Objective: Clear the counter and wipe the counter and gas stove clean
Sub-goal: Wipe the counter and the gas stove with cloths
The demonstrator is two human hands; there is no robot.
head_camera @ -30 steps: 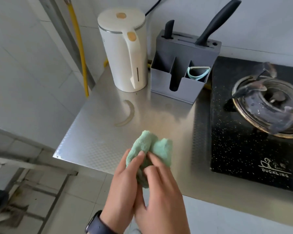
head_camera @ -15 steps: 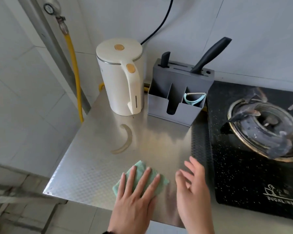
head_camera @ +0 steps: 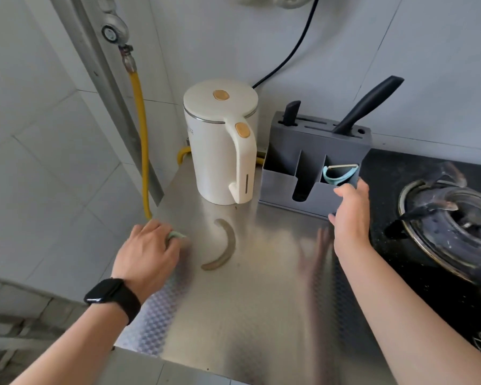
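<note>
Your left grip, with a black watch on its wrist, curls over the green cloth at the steel table's left edge, near a curved brown mark. Your right grip reaches the front right corner of the grey knife holder, which is between the cream kettle and the gas stove; whether it has closed there is unclear.
</note>
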